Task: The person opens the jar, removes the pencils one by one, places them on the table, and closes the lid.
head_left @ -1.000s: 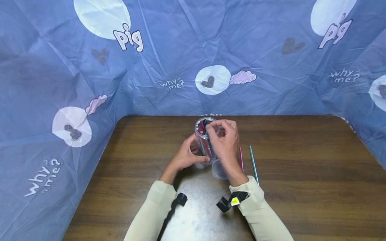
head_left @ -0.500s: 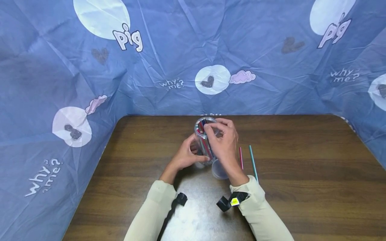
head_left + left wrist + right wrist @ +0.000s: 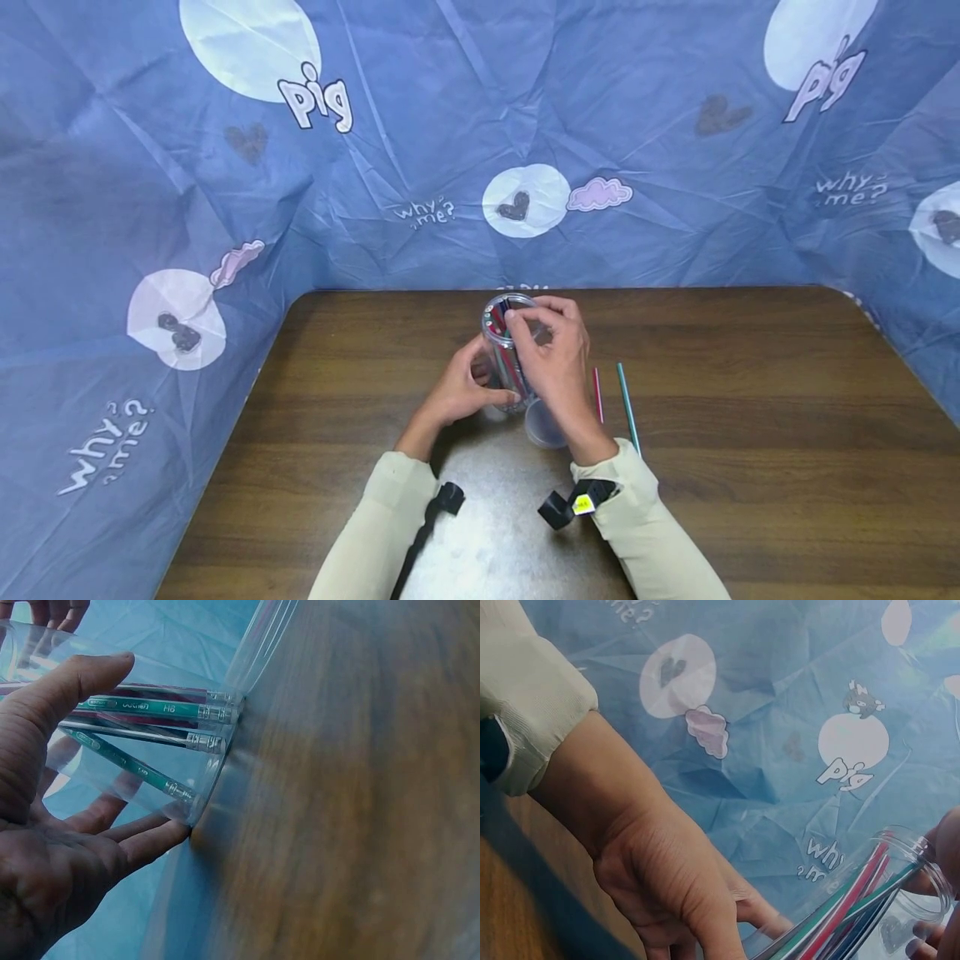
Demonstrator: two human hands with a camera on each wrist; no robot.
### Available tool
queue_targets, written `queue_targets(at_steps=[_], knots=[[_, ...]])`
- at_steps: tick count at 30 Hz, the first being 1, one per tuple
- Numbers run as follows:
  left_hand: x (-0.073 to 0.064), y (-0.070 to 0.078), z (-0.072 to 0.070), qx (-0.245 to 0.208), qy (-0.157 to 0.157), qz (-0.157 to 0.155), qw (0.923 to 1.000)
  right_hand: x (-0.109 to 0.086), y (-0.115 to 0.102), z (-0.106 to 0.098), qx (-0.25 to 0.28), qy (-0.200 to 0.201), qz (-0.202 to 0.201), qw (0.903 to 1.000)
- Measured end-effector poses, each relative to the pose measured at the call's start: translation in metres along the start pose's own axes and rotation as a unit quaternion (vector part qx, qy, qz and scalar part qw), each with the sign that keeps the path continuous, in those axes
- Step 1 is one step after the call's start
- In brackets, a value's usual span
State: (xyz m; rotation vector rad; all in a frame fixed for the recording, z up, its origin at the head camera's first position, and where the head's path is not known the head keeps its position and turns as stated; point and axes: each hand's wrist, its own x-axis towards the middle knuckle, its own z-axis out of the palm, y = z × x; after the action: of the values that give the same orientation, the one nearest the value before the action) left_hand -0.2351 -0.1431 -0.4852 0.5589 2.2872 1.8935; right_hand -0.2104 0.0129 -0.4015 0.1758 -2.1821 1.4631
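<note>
A clear plastic jar (image 3: 501, 379) stands near the table's far edge, with several red, green and dark pencils (image 3: 150, 711) inside. Their metal-banded eraser ends rest at its base. My left hand (image 3: 459, 385) grips the lower part of the jar, thumb on the near side and fingers around the left. Over the open mouth, my right hand (image 3: 555, 350) pinches the upper end of a green pencil (image 3: 881, 889) between thumb and fingers. Most of that pencil is within the jar, and its tip is hidden by the fingers.
A round translucent lid (image 3: 546, 425) lies by the jar, under the right wrist. Right of it, a red pencil (image 3: 597, 393) and a teal pencil (image 3: 628, 407) lie on the wooden table (image 3: 750, 433). A blue printed cloth (image 3: 420, 125) hangs behind and at the sides.
My right thumb and fingers have shifted slightly left over the jar mouth. My left hand keeps its grip, and the loose pencils and lid stay put.
</note>
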Motion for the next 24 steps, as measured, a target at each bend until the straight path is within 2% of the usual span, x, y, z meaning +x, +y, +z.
queue_targets(at_steps=[9, 17, 24], knots=[[-0.0004, -0.0011, 0.0006, -0.004, -0.001, 0.01, 0.9999, -0.0005, -0.0006, 0.0001, 0.01, 0.006, -0.02, 0.9997], [0.0001, -0.0016, 0.0007, -0.003, 0.004, 0.004, 1.0, -0.0002, 0.0001, 0.0002, 0.004, 0.008, -0.044, 0.999], [0.0004, -0.0011, 0.001, -0.01, 0.004, 0.007, 0.9999, 0.0022, -0.0026, -0.0028, 0.025, 0.024, -0.073, 0.9967]])
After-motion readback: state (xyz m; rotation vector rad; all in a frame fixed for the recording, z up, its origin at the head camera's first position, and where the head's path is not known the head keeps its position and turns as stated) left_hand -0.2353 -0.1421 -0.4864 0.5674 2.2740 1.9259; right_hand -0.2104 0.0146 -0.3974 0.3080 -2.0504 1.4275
